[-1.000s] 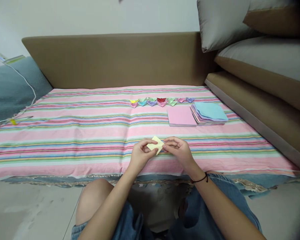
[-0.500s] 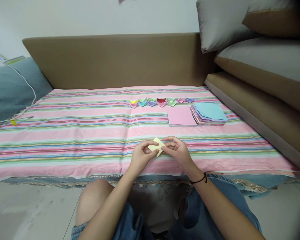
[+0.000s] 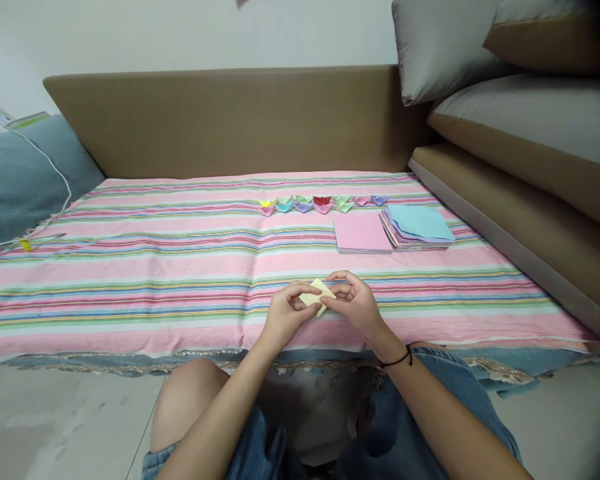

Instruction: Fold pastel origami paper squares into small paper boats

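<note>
A small pale yellow piece of folded paper [image 3: 319,291] is held between my two hands, turned so that it looks like a diamond. My left hand [image 3: 289,311] pinches its left side between thumb and fingers. From the other side, my right hand [image 3: 355,303] grips the right edge, its thumb lying on the paper's face. Beyond the hands, several small folded paper boats [image 3: 323,203] in mixed colours stand in rows on the striped cloth [image 3: 180,267].
A pink stack of square paper [image 3: 363,233] lies ahead, beside a looser pile topped with light blue sheets [image 3: 420,223]. Cushions [image 3: 530,120] are heaped at the right. A white cable [image 3: 55,170] runs over the left end. A brown backrest [image 3: 230,123] closes off the back.
Both hands still hold the yellow paper. It has shifted slightly right and down, and my left hand has moved a little to the right, closer to the right hand.
</note>
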